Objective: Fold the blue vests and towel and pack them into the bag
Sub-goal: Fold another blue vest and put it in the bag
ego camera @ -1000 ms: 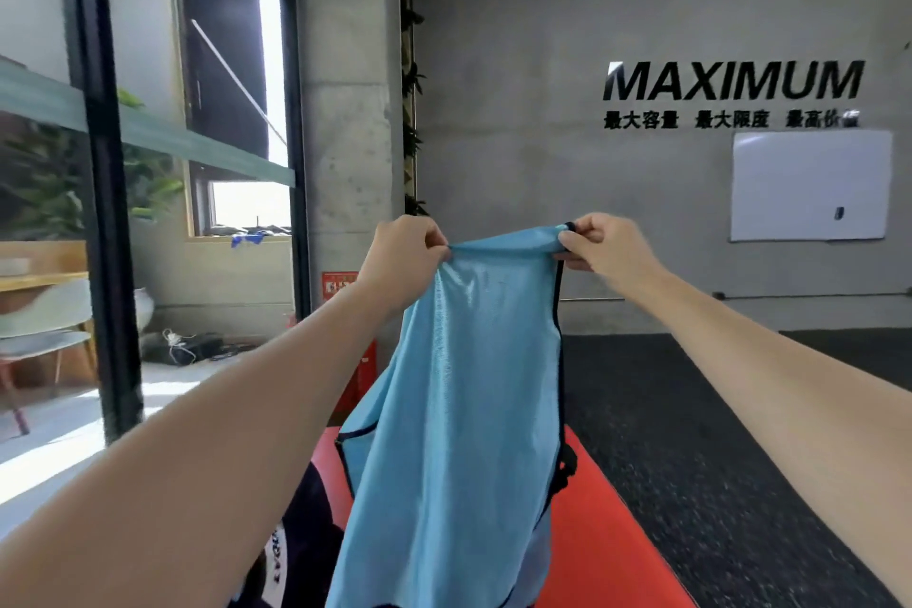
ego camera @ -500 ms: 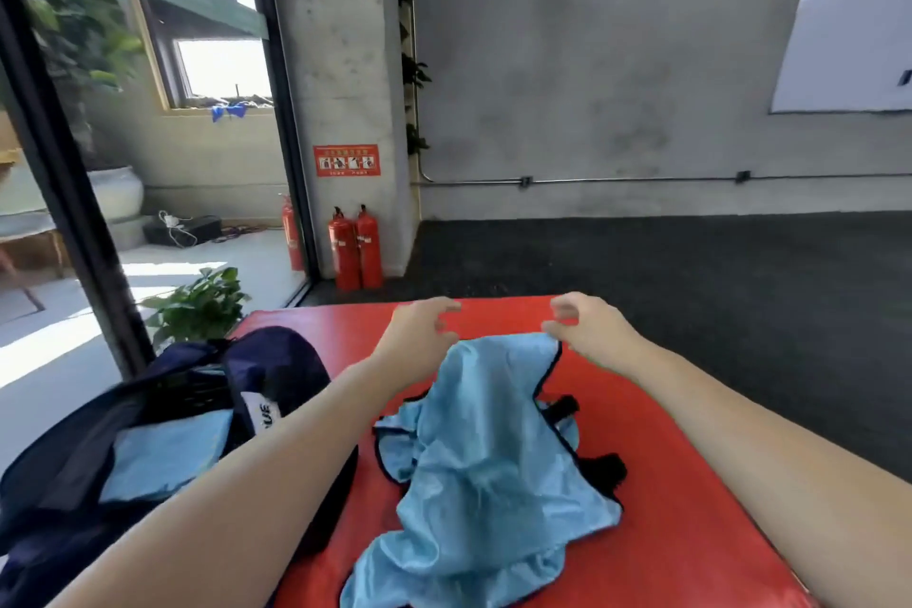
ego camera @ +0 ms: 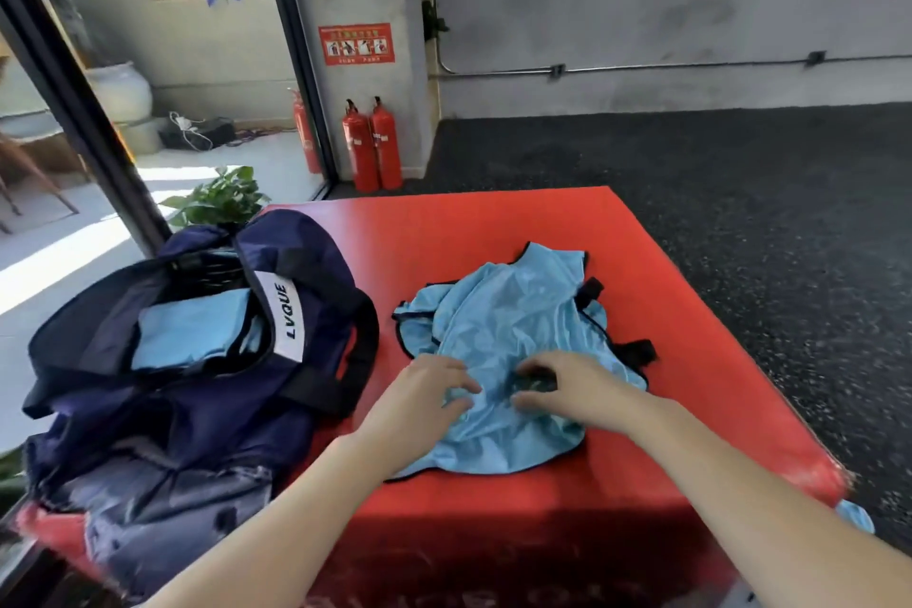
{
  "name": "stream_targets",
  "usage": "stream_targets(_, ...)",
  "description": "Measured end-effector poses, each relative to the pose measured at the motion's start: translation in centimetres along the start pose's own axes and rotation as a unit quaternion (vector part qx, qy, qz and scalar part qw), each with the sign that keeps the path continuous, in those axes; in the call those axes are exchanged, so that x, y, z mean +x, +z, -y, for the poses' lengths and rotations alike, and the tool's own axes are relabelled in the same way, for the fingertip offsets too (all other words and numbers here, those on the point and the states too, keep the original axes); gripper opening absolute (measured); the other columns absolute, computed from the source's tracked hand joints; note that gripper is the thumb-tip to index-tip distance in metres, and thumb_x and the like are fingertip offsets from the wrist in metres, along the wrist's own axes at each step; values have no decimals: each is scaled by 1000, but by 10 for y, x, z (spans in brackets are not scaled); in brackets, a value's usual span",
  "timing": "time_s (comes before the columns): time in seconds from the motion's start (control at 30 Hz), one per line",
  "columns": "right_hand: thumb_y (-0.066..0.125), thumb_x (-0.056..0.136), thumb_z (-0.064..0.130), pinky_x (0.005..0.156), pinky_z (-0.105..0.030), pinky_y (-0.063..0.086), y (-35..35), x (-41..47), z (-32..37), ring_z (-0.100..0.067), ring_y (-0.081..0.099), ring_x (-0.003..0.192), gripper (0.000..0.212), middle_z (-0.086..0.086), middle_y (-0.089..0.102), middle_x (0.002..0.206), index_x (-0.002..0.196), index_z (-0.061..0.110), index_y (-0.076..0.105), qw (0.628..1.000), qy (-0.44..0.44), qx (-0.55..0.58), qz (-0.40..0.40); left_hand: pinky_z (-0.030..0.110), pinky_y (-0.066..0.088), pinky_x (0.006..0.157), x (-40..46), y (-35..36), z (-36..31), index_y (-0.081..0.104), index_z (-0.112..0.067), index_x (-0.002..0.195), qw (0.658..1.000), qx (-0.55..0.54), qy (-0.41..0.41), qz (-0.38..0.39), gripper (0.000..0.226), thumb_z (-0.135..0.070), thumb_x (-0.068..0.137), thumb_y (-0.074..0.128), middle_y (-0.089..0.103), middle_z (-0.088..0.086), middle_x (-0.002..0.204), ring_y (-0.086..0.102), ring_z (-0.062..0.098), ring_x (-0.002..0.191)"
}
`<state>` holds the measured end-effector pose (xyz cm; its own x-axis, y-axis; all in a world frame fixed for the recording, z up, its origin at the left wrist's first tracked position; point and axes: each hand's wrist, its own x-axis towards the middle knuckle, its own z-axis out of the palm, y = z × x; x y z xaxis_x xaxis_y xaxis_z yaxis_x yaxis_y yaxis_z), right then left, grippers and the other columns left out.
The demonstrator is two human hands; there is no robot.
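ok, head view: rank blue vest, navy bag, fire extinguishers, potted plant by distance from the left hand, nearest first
1. Blue vest: the left hand touches it, on the red mat.
2. Navy bag: just left of the hand, open.
3. Potted plant: beyond the bag, off the mat's far left corner.
4. Fire extinguishers: farthest, against the pillar.

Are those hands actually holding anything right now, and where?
Both the left hand and right hand are on the blue vest, fingers curled into its crumpled near part; a firm grip cannot be told.
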<state>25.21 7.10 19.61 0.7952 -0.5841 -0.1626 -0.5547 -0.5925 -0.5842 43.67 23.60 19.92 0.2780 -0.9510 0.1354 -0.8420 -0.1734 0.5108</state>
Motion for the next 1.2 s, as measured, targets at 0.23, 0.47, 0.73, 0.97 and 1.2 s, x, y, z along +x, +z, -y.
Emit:
stream_targets(0.23, 77, 82, 48, 89, -21, 48, 6, -11, 8, 2, 59, 99, 25, 21, 66, 105, 103, 37, 69, 998, -63, -13, -17, 18, 42, 80, -21, 7, -2, 76, -35, 95, 997, -10, 51, 62, 16, -45, 82, 77, 59, -14, 89, 54, 2, 84)
stream_targets(0.47, 75, 80, 56, 87, -23, 49, 26, -33, 12, 1, 60, 95, 34, 18, 67, 99, 102, 30, 72, 986, -118, -67, 92, 23, 41, 98, -27, 19, 14, 75, -31, 97, 993, 15, 53, 109, 17, -42, 85, 75, 62, -15, 103, 53, 0, 103)
stream_targets(0.73, 75, 84, 44, 74, -34, 50, 27, -26, 17, -6, 60, 78, 20, 9, 66, 82, 90, 25, 69, 994, -100, -34, 2, 22, 50, 71, -12, 10, 1, 67, -36, 79, 984, -161, -81, 6, 16, -24, 89, 72, 70, -13, 75, 62, -1, 69)
stream_targets(0.97, 77, 88, 26, 75, -17, 51, 2, -24, 21, -1, 69, 82, 10, 13, 74, 86, 93, 33, 72, 982, -76, 148, -87, 20, 42, 59, -8, -10, -11, 71, -39, 92, 960, -251, -118, -37, 11, -34, 84, 77, 65, -7, 76, 50, 4, 58)
stream_targets(1.2, 76, 89, 26, 79, -21, 50, -8, -28, 28, -3, 69, 84, 1, 10, 76, 87, 90, 27, 77, 970, -87, 212, -83, 17, 48, 72, -12, -16, -22, 73, -39, 97, 972, -219, -77, -49, 29, -31, 73, 87, 66, -11, 91, 59, 4, 79)
